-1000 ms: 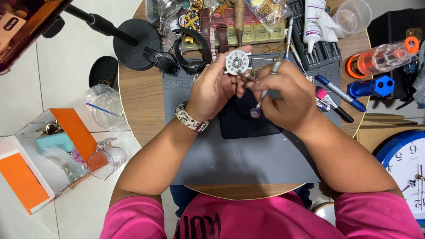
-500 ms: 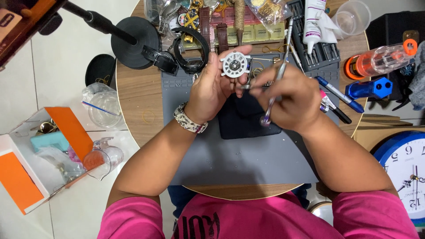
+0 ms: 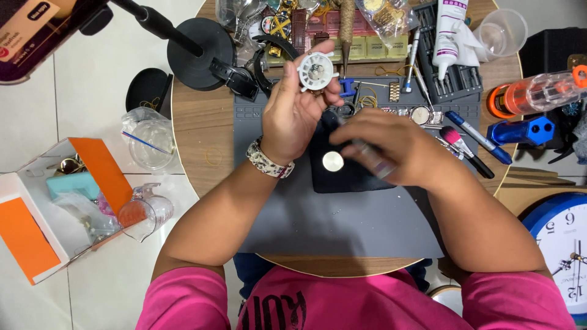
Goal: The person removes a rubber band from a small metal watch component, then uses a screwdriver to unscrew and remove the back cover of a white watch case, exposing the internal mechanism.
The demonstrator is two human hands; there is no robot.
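From the head camera we see our left hand (image 3: 296,107) raised over the far edge of the grey mat (image 3: 342,226), fingers closed around a white round holder (image 3: 317,71) with a small metal watch part at its centre. We hold it up on the fingertips, face toward us, likely so the middle stays clear to look at and work on.

Our right hand (image 3: 391,150) lies lower, over the black cloth pad (image 3: 342,165), fingers clenched on a slim tool (image 3: 374,162) that is blurred, so we cannot tell its kind. Its tip points away from the holder, well apart from it.

A round silver disc (image 3: 332,161) lies bare on the pad, just beside our right hand; the soft dark cloth probably keeps it from rolling or getting scratched and makes it easy to spot.

Other tools sit at the mat's far and right edges, within reach: a pink-tipped brush (image 3: 455,139), a blue pen (image 3: 477,135) and a white tube (image 3: 449,30).
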